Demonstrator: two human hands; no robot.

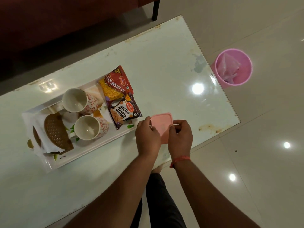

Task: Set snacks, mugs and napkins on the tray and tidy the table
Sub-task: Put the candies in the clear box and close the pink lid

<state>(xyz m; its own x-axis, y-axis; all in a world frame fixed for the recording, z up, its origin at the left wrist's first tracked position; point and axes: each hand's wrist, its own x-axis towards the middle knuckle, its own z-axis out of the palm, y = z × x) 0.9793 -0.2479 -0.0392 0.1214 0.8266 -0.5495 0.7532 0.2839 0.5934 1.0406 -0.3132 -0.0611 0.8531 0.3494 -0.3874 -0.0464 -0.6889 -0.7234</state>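
A white tray (92,151) lies on the left of the glass table (164,66). On it stand two floral mugs (77,100) (89,127), a red bhujia snack packet (116,83), a salted peanuts packet (124,111), and brown woven coasters (56,131) on white napkins (28,119). Just right of the tray, a pink square lidded container (162,121) sits near the table's front edge. My left hand (147,138) grips its left side and my right hand (180,137) grips its right side.
A pink waste bin (233,67) with a plastic bag inside stands on the floor off the table's right end. A dark sofa (57,22) runs along the far side. My legs (158,198) show below the table's front edge.
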